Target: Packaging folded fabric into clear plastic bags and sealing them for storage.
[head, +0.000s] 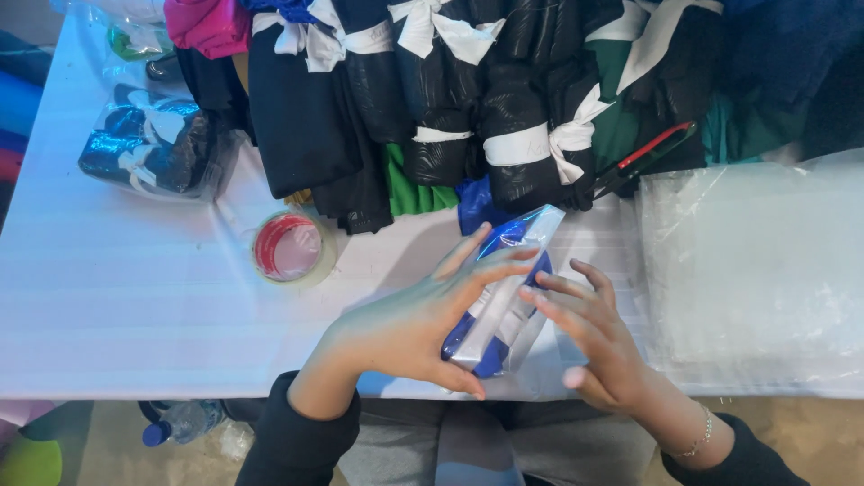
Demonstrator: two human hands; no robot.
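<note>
My left hand point(416, 320) and my right hand point(589, 335) hold between them a clear plastic bag with a folded blue garment and white ribbon inside point(508, 288), just above the white table point(108, 297) near its front edge. The left hand's fingers wrap over the bag's top and its thumb is under the lower end. The right hand's fingertips press the bag's right side.
A roll of clear tape with a red core point(290, 247) lies left of the hands. A packed bag point(157, 144) sits far left. Dark folded garments tied with white ribbon point(504, 99) line the back. Red-handled scissors point(643, 157) and a stack of clear bags point(756, 261) lie right.
</note>
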